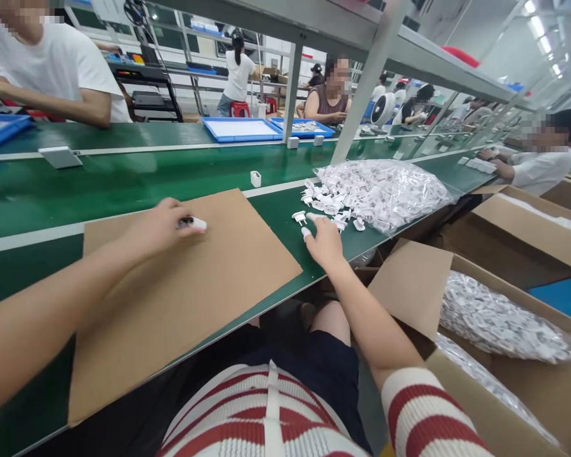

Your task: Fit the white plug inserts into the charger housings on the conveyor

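My left hand (164,222) is closed around a small white plastic housing (198,224), held just above a flat cardboard sheet (209,279). A dark part of the housing shows between the fingers. White covers sit on fingertips of my right hand (327,244), whose thumb and index finger are apart. Close to those fingertips lies a white plug piece with prongs (299,218). Behind that hand, loose white plug pieces (330,202) spill from a clear plastic bag (394,190); whether the hand touches one of them is hard to tell.
A white housing (255,178) stands on the green conveyor belt (171,174); another white block (60,157) lies farther left. Blue trays (247,130) line the far side. Open cardboard boxes (409,285) with bagged parts stand at right. A metal post (361,89) rises behind the bag. Co-workers sit around.
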### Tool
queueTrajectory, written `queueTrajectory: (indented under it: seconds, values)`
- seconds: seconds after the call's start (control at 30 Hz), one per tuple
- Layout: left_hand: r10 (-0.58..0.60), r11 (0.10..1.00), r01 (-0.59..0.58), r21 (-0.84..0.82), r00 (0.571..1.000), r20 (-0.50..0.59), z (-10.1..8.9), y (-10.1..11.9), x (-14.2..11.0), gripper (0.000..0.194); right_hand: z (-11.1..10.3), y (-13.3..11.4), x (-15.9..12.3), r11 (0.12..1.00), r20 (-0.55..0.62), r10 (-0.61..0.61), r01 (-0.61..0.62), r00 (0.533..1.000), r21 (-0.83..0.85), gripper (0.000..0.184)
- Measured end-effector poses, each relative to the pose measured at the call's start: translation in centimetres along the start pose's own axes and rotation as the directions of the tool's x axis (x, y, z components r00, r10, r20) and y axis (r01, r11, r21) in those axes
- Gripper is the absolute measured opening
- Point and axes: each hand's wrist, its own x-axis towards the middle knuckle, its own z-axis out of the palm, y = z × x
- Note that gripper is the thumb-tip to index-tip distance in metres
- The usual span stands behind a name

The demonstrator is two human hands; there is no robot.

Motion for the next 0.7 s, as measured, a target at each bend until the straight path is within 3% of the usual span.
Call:
queueTrajectory:
  seconds: [0.07,0.13,0.33,0.5,0.53,0.6,0.7]
  values:
    - [0.101,0.995,-0.101,-0.004,0.994,0.047,1.3,-0.2,-0.9,0.033,0.7,0.4,2.6,0.994,0.078,0.082,-0.076,0.994,-0.073,0.049]
    - [0.163,0.987,-0.161,-0.027,0.984,0.073,2.5,0.0,-1.8,0.032,1.3,0.7,4.5,0.992,0.142,0.125,-0.127,0.982,0.008,0.051]
    - [0.127,0.978,-0.122,-0.170,0.992,0.018,4.0,1.4,-3.0,0.029,2.0,-0.1,6.0,0.939,0.287,0.057,-0.149,0.956,0.309,0.042]
    - [0.114,0.958,-0.096,-0.269,0.992,0.054,3.7,2.1,-3.7,0.032,1.9,-3.5,4.3,0.625,0.484,0.034,-0.397,0.874,0.672,0.032]
    - [0.131,0.953,-0.111,-0.281,0.990,0.053,3.7,2.2,-3.9,0.032,1.9,-4.2,3.9,0.611,0.498,0.014,-0.402,0.867,0.683,0.031]
    - [0.168,0.942,-0.148,-0.302,0.985,0.043,3.9,2.3,-4.1,0.031,1.9,-5.5,3.2,0.667,0.477,-0.031,-0.337,0.879,0.664,0.031]
    - [0.182,0.913,-0.158,-0.376,0.983,0.029,4.6,2.2,-4.3,0.033,1.9,-7.0,2.3,0.860,0.314,-0.184,-0.002,0.932,0.511,0.037]
